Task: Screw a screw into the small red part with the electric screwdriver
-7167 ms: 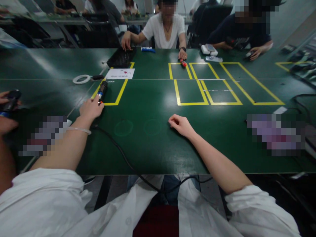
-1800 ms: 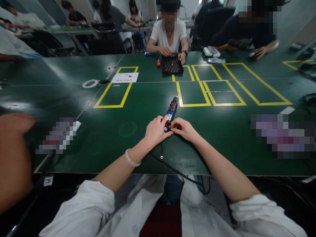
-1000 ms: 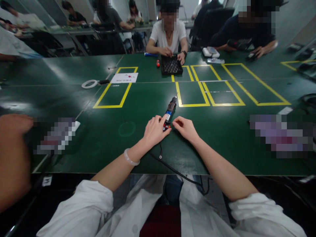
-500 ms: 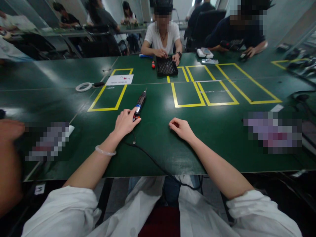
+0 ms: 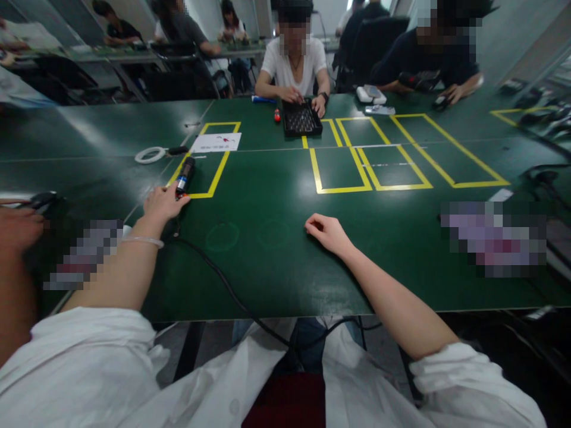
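My left hand (image 5: 166,203) is closed around the lower end of a dark electric screwdriver (image 5: 184,175) with a blue label. The screwdriver points away from me over the left taped rectangle (image 5: 220,172). Its black cable (image 5: 218,273) runs from beneath that hand across the table and over the front edge. My right hand (image 5: 329,232) rests on the green table (image 5: 285,267), fingers curled into a loose fist with nothing visible in them. A white sheet (image 5: 217,142) lies just beyond the screwdriver.
Across the table a person handles a black tray (image 5: 302,119) of small parts, beside a red-handled tool (image 5: 277,115). A white cable coil (image 5: 150,155) lies at left. More yellow taped rectangles (image 5: 341,190) mark the right side. A neighbour's hand (image 5: 20,223) is at far left.
My left hand has carried the screwdriver leftward, from the table's middle to the left taped rectangle, dragging the cable along. My right hand has stayed put. The neighbour's hand at far left now holds a dark object.
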Motion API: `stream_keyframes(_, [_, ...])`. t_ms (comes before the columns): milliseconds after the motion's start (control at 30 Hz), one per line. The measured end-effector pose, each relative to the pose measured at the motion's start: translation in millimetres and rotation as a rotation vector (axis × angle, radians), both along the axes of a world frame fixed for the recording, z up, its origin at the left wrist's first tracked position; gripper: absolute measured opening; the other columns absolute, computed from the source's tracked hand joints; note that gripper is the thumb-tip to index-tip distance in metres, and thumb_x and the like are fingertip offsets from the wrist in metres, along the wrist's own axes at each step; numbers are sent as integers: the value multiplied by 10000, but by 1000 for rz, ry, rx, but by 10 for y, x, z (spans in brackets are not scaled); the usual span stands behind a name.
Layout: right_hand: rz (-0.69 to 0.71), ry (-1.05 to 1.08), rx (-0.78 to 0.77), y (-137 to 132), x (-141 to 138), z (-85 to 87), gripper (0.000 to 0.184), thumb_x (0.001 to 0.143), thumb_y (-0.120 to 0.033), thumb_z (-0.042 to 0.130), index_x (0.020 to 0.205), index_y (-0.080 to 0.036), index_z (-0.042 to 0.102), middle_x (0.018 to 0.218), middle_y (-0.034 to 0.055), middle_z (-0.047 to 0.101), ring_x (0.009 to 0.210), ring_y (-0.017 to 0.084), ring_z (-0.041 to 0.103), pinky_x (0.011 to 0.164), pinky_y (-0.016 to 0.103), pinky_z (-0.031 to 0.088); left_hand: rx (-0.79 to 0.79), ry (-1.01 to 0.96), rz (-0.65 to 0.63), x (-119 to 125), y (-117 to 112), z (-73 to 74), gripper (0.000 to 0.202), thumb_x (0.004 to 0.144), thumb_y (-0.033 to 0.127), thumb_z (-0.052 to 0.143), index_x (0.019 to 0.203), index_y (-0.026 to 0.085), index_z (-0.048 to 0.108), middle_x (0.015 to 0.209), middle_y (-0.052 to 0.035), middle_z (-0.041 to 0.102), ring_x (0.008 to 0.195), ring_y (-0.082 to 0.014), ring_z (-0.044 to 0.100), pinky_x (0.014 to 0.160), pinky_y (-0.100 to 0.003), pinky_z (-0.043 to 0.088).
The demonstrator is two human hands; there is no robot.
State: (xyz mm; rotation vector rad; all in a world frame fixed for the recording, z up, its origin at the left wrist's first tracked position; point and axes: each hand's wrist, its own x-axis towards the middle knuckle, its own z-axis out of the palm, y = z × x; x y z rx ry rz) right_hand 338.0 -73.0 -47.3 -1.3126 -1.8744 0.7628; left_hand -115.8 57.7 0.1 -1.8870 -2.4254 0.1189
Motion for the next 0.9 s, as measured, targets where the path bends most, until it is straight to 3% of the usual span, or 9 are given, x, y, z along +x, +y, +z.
stream_keyframes(200, [9,-5,1,-5,-7,6,125,882,-245,575,811,-184,658,729,17,692,645,144,593,632,254,420,-51,58,127,-218,98,73,581,982,519,413,1486,235,368,1383,-139,437,1145,-283,435,968,-407,354])
stream_keyframes(333, [12,-22,4,-5,-17,11,131,884,-244,573,810,-179,659,716,11,682,631,132,572,629,243,406,13,106,64,-133,20,145,563,936,472,520,1362,105,487,1381,-186,441,1163,-293,432,957,-378,344])
stream_keyframes(500, [11,-25,4,-7,-23,18,141,888,-242,569,815,-166,662,714,14,676,632,130,566,632,240,400,86,31,67,50,-112,142,620,916,441,525,1353,12,430,1333,-230,485,1086,-287,486,893,-355,363])
stream_keyframes(633, [18,-29,-4,-8,-24,19,129,887,-230,570,816,-171,660,726,16,687,648,135,584,645,242,409,105,53,123,40,-54,126,491,952,370,457,1290,14,489,1231,-181,554,985,-244,506,864,-356,384])
stream_keyframes(733, [25,-29,-3,-10,-22,20,127,888,-231,572,821,-171,661,729,18,691,646,137,587,641,245,411,87,-1,236,-67,57,161,419,929,343,511,1236,60,549,1043,-108,595,923,-211,491,854,-353,407])
stream_keyframes(833, [26,-21,0,-12,-20,18,134,894,-240,571,823,-172,661,725,17,689,638,137,584,630,244,409,68,-80,306,-119,120,210,342,903,315,561,1157,89,600,849,-56,540,880,-198,469,862,-367,422])
stream_keyframes(900, [27,-19,-1,-10,-21,14,131,894,-241,573,824,-174,660,723,16,688,637,136,584,628,244,409,154,-81,270,-44,107,226,292,909,282,553,1115,82,607,824,-48,517,883,-197,470,898,-390,419])
